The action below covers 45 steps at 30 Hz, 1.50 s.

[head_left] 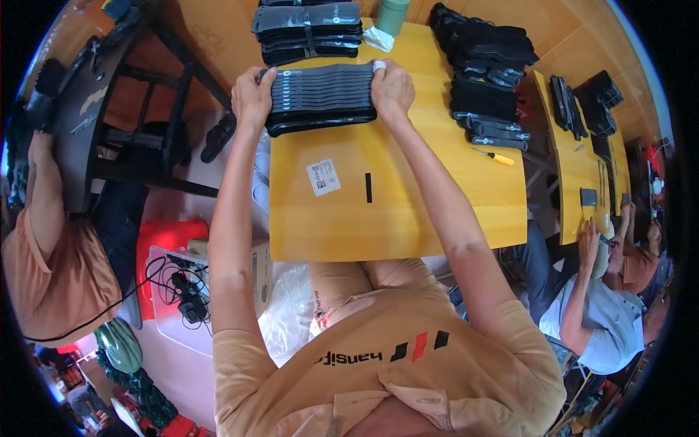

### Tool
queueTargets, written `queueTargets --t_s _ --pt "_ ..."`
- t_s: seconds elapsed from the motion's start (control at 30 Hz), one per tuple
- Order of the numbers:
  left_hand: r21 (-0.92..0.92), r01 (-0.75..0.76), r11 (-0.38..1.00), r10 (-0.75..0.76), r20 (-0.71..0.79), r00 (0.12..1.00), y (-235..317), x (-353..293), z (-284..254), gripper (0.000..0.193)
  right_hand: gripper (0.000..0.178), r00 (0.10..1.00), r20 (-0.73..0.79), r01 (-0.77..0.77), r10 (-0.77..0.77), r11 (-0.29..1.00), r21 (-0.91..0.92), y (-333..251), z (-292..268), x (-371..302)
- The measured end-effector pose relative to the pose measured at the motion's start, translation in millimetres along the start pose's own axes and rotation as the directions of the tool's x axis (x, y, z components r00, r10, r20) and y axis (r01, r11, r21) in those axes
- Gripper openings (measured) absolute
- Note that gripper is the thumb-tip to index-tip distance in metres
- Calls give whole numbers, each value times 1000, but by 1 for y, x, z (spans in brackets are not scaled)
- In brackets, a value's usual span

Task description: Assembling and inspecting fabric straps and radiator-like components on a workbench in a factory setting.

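Note:
At the far side of the yellow table, both hands grip a stack of flat dark pouch-like pieces with layered grey edges. My left hand closes round the stack's left end, thumb on the near side. The right end is in my right hand, which has a white wrap on one digit. The far fingers are partly hidden behind the stack. Nearer to me, a white printed label and a short black strip lie on the tabletop.
Strapped dark bundles sit beyond my hands, beside a green cup and crumpled white tissue. Black piles and a yellow-handled tool lie on the right. People sit at both sides. A clear bin stands lower left.

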<state>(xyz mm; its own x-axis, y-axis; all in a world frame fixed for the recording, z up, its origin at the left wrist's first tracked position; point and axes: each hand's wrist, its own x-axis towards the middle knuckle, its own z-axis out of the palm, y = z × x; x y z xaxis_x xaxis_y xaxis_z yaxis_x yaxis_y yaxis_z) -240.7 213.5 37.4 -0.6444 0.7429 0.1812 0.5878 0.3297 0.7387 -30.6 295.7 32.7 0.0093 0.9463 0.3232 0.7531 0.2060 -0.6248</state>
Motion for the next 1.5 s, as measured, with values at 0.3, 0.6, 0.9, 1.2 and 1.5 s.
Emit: queueTargets --t_s 0.3,0.6,0.9,1.2,1.5 --pt "-50 -32 998 29 -61 998 -23 -7 18 27 16 997 14 72 -72 997 -22 10 15 -10" --pt "-186 0 982 -16 -83 996 -35 -6 30 22 16 995 74 65 -65 998 -8 16 19 -7" --pt "-176 -35 984 4 -177 984 -42 -10 36 23 15 999 46 10 -13 999 54 19 24 -14" --pt "-105 -43 994 25 -167 986 -33 -4 27 22 19 940 260 -334 220 740 584 43 43 -3" --pt "-13 -14 1000 11 -149 989 -28 -5 20 20 24 716 630 -697 300 252 672 50 33 1"
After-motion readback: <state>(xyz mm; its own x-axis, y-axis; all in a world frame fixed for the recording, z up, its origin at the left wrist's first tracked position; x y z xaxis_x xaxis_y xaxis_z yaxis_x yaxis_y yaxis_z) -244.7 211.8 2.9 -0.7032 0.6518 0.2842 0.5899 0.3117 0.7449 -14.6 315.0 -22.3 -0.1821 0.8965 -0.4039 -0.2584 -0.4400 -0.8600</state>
